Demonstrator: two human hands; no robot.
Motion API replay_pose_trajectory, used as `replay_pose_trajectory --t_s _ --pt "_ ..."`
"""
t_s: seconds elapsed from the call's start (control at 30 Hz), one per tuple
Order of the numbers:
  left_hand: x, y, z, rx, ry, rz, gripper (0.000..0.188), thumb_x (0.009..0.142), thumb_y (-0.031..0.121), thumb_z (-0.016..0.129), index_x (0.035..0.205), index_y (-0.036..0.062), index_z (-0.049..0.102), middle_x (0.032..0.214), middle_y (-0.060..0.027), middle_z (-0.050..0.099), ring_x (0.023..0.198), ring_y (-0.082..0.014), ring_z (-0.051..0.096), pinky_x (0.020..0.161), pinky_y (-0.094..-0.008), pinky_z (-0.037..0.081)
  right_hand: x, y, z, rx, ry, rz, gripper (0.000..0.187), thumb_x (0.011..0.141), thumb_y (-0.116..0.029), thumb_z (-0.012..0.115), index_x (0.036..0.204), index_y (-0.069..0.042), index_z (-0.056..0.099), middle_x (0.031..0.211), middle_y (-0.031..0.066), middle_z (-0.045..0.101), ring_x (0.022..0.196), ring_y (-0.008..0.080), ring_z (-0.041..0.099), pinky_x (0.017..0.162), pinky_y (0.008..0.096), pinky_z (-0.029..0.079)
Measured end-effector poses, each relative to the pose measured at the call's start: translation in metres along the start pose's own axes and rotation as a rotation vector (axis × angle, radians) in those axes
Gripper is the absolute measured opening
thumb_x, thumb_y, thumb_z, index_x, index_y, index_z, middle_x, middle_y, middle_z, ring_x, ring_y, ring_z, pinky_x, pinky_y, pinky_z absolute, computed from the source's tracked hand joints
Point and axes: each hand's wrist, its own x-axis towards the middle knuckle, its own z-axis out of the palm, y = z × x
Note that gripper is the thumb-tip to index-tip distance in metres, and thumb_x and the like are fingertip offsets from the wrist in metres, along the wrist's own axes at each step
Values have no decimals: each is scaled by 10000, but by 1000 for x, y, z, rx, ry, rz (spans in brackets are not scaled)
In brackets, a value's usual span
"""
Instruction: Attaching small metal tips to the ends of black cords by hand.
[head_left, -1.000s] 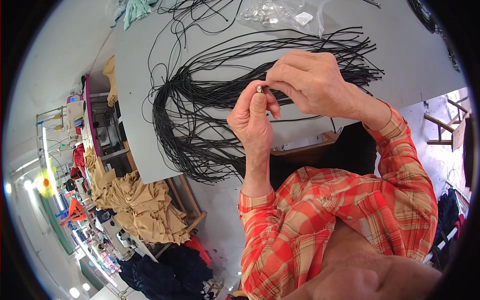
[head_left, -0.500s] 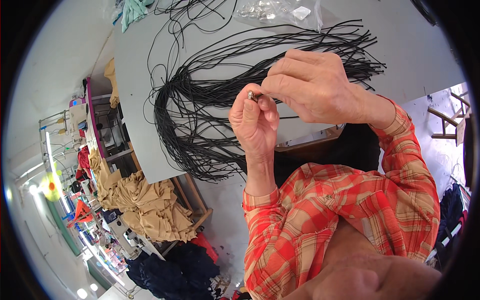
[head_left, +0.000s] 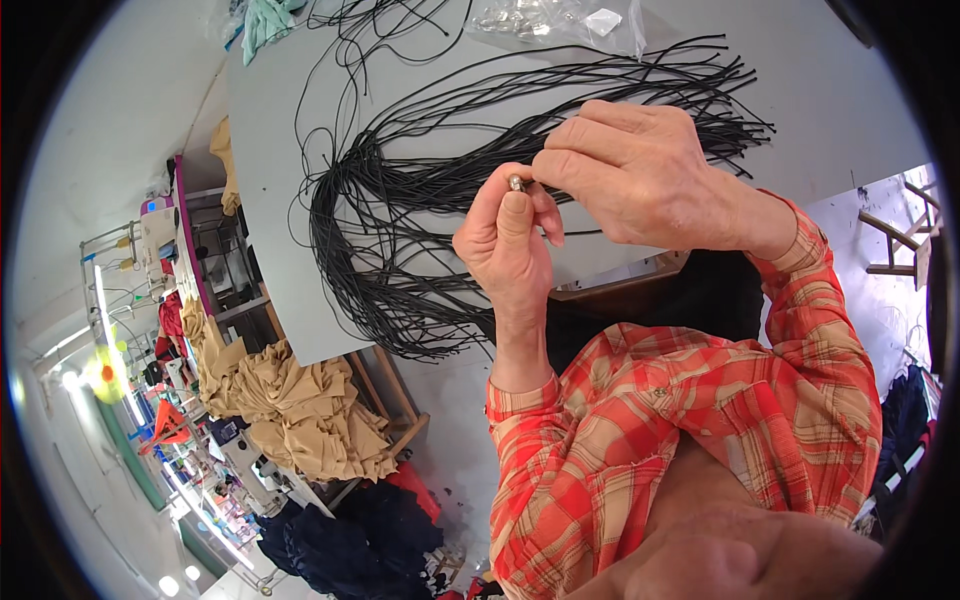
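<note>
Between the thumb and forefinger of my left hand (head_left: 510, 240) is a small silvery metal fitting (head_left: 516, 184); its exact kind is too small to make out. My right hand (head_left: 635, 175) comes in from the right, thumb and fingers pinched together right beside the fitting. What those fingertips hold, if anything, is hidden. Behind and below both hands, a big bundle of thin black cords (head_left: 335, 205) lies on the grey table (head_left: 275, 110). The cords are gathered at the left and fan out to the right, with loose ends at the far right.
A clear plastic bag (head_left: 560, 22) with shiny metal pieces lies at the table's far side. A pale green cloth (head_left: 266, 28) is at the far left corner. Tan fabric (head_left: 310, 410) is piled left of the table, above dark cloth (head_left: 345, 535). A wooden stool (head_left: 905, 240) stands right.
The metal fitting and my left fingertips have shifted slightly up and right, and my left thumb now points more upright. My right hand has edged slightly right, still pinched beside the fitting.
</note>
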Motion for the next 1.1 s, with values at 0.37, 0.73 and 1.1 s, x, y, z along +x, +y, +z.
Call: replay_pose_trajectory --t_s 0.37,0.73,1.1 --pt "-4 3 0 62 -17 35 285 893 199 539 973 -73 573 649 -28 496 503 -83 450 427 -200 351 -3 -4 3 12 -7 9 216 586 -22 629 799 -42 601 739 48 579 610 165 565 481 241 456" --pt "-5 1 -6 -451 -14 -143 350 900 272 516 1029 -53 530 713 -39 513 555 -103 472 384 -181 361 3 -3 -1 235 16 123 146 671 -15 678 793 -41 601 727 62 580 603 201 576 493 267 461" --pt "-10 0 -4 -710 -53 -205 377 864 314 566 1022 -20 491 717 -30 516 513 -80 437 364 -159 346 2 -7 -6 290 81 116 178 652 2 674 808 -41 601 734 59 569 595 205 559 476 273 439"
